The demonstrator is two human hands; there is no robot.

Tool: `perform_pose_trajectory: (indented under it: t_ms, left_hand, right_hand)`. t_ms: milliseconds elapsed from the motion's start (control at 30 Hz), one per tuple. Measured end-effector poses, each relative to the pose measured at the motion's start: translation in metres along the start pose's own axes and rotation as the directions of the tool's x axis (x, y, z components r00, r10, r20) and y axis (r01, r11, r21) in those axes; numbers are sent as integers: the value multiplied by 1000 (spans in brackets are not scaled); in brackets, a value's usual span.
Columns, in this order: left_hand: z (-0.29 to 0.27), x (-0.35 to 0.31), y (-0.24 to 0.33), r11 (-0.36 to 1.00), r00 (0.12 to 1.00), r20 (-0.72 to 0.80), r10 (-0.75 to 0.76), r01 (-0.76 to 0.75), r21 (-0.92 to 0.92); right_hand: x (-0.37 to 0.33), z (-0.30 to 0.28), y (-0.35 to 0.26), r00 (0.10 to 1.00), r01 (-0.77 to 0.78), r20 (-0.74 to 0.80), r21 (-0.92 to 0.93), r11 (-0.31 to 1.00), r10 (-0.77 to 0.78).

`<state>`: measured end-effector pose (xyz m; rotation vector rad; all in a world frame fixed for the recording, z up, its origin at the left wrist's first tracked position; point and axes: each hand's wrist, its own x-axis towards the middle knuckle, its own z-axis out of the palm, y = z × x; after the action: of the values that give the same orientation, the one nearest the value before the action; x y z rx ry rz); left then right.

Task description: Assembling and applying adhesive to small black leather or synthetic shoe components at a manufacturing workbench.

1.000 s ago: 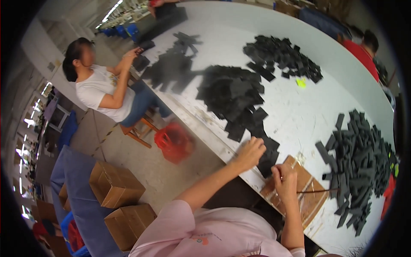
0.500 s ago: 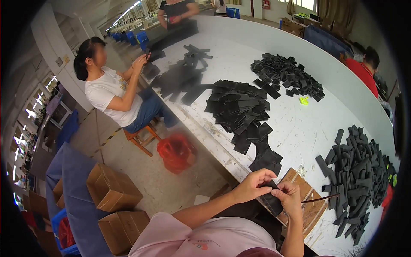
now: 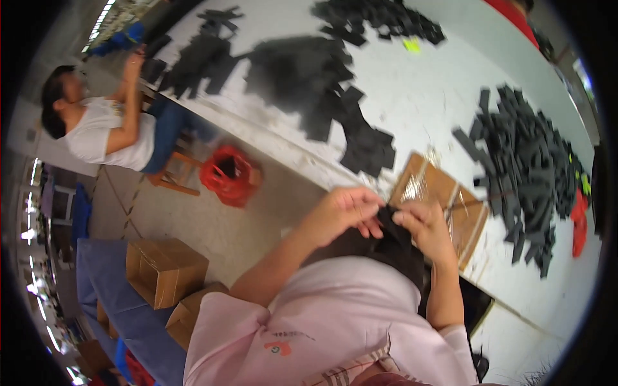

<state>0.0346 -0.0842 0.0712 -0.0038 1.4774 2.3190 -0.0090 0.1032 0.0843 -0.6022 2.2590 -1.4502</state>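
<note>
My left hand [image 3: 347, 211] and my right hand [image 3: 426, 226] meet in front of my body at the table's edge. Between them is a small flat black strip [image 3: 389, 222], perhaps fabric or foam, with the fingertips and thumbs of both hands pinching its upper end. Motion blur softens its outline. Just beyond the right hand lies a brown wooden board [image 3: 415, 186] with clear tape across it. A trail of flat black pieces [image 3: 367, 145] reaches toward my hands from a larger black heap [image 3: 299, 74].
Rolled or folded black strips [image 3: 531, 161] are heaped on the white table [image 3: 425, 96] at right. Another black pile [image 3: 380, 19] lies far back beside a yellow-green scrap [image 3: 411, 45]. At left are a seated person [image 3: 109, 125], a red bag [image 3: 228, 177] and cardboard boxes [image 3: 167, 270].
The view has tilted downward and turned, so the table and piles sit higher in the picture. Both hands still hold a black strip; the left hand's fingers have spread somewhat.
</note>
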Motion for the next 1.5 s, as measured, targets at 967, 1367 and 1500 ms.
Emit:
perform_pose_trajectory:
  t_ms: [967, 1367, 1500]
  left_hand:
    - [2, 3, 0, 959, 988, -95, -121, 141, 245]
    - [4, -6, -4, 946, 989, -121, -80, 114, 305]
    - [-6, -3, -6, 931, 990, -125, -67, 107, 350]
  right_hand:
    - [-4, -1, 6, 998, 59, 32, -11, 998, -58]
    - [-2, 5, 6, 994, 61, 91, -80, 995, -53]
    - [6, 4, 5, 991, 54, 129, -69, 996, -45]
